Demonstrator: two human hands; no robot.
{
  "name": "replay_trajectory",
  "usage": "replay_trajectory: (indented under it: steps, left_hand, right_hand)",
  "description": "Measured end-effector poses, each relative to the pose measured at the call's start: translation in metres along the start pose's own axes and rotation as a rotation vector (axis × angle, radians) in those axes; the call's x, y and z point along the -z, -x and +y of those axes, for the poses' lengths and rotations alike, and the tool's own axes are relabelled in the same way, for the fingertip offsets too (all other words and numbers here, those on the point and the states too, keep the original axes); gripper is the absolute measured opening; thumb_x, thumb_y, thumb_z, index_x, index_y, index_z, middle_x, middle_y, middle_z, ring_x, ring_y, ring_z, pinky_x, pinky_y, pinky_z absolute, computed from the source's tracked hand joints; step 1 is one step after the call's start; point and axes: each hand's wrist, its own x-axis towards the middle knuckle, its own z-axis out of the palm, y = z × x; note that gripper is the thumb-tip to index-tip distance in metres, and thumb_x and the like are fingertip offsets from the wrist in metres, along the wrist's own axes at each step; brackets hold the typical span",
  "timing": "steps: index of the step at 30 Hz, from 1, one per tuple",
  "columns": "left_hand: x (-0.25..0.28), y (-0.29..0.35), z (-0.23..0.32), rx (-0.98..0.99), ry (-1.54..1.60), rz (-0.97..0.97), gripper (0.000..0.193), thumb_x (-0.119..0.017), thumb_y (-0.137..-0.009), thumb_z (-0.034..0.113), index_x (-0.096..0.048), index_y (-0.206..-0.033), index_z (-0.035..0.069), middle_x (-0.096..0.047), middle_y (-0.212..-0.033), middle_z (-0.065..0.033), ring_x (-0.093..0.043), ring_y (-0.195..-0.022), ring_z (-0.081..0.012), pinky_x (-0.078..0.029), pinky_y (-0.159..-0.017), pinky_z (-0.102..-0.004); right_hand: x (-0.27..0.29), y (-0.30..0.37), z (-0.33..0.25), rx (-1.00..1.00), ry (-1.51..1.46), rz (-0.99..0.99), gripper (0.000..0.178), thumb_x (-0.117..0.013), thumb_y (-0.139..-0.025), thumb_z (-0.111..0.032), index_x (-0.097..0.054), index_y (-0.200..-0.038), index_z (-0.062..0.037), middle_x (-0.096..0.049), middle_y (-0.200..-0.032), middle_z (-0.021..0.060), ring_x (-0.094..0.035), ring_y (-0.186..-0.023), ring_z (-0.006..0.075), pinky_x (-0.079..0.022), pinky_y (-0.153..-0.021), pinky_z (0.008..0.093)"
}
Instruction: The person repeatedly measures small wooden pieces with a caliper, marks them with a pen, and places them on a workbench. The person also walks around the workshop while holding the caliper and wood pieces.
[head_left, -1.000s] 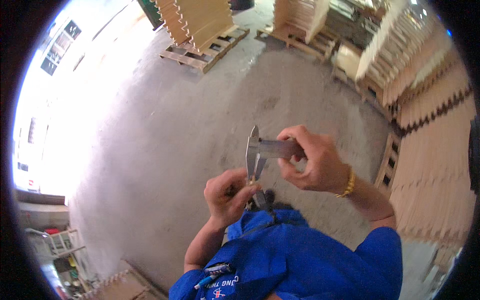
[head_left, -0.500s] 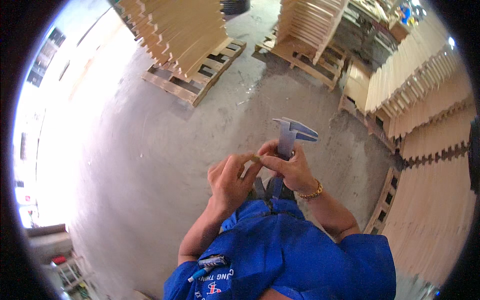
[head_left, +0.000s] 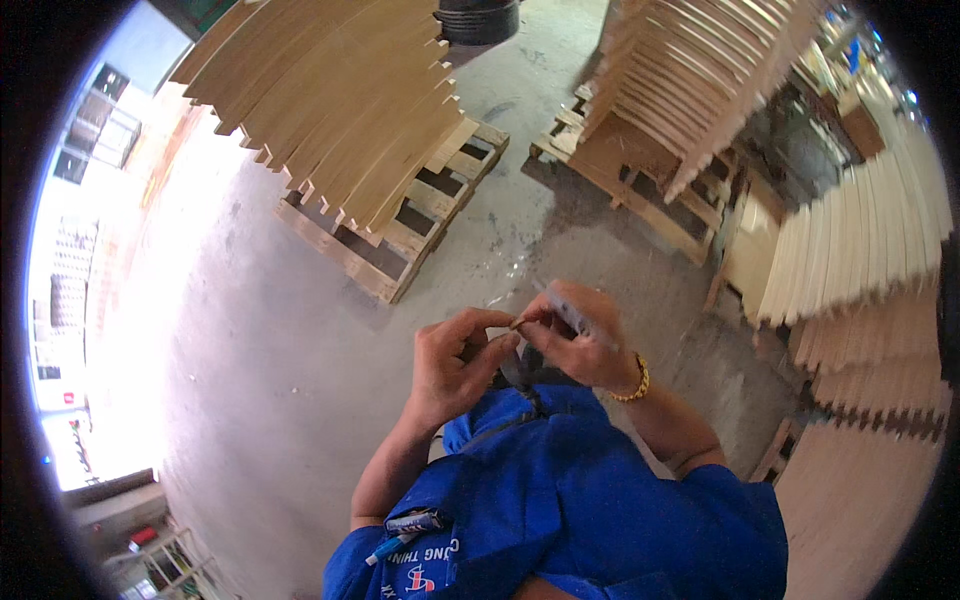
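Note:
In front of my waist, my two hands meet at the fingertips. My right hand [head_left: 590, 350], with a gold-coloured bracelet at the wrist, is closed round a grey metal caliper [head_left: 568, 312], which is smeared by motion and partly covered by the fingers. A small yellowish-brown piece [head_left: 516, 323] sits between the fingertips of both hands; its kind is too small to tell. My left hand [head_left: 448, 365] pinches that piece with thumb and forefinger, its other fingers curled.
Ahead, stacked wooden boards [head_left: 330, 110] rest on a pallet [head_left: 400, 275]. Slatted wooden parts [head_left: 690, 80] stand on another pallet [head_left: 660, 225]. More stacked boards [head_left: 850, 240] line the right side. A black round container [head_left: 478, 22] is at the back, a metal rack [head_left: 170, 560] lower left.
The caliper has tilted in my right hand, its jaws no longer standing up clear of the fingers. My hands stay together at the small piece. The view has shifted, bringing the stacks lower.

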Motion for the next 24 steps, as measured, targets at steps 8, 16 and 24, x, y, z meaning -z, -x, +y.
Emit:
replay_trajectory:
  steps: [8, 16, 24]
  left_hand:
    - [0.015, -0.233, -0.056, 0.01, 0.305, 0.052, 0.007, -0.061, -0.083, 0.003, -0.063, -0.088, 0.0, -0.061, -0.068, -0.0066, -0.053, -0.06, -0.0073, -0.042, -0.054, -0.0219]
    - [0.042, -0.46, -0.079, 0.267, 0.677, -0.048, 0.01, -0.059, -0.086, 0.006, -0.062, -0.091, -0.002, -0.062, -0.08, -0.0025, -0.052, -0.066, -0.0051, -0.04, -0.057, -0.0188]
    - [0.052, -0.523, -0.096, 0.374, 0.916, 0.541, 0.01, -0.063, -0.084, 0.008, -0.062, -0.09, 0.0, -0.06, -0.074, -0.0004, -0.048, -0.063, -0.0028, -0.037, -0.054, -0.0174]
  right_hand:
    - [0.072, -0.219, 0.081, 0.115, 0.162, -0.093, 0.008, -0.063, -0.076, -0.006, -0.059, -0.082, -0.0019, -0.056, -0.07, 0.0106, -0.056, -0.063, 0.0261, -0.045, -0.058, 0.03]
    - [0.133, -0.406, 0.151, -0.384, -0.275, 0.007, 0.006, -0.061, -0.081, -0.006, -0.062, -0.081, -0.0003, -0.056, -0.067, 0.0007, -0.048, -0.062, 0.0063, -0.039, -0.055, 0.0218]
    - [0.127, -0.548, 0.206, -0.359, -0.425, -0.341, 0.011, -0.065, -0.077, 0.0, -0.063, -0.086, -0.0033, -0.057, -0.077, 0.0, -0.048, -0.067, 0.0052, -0.04, -0.057, 0.0206]
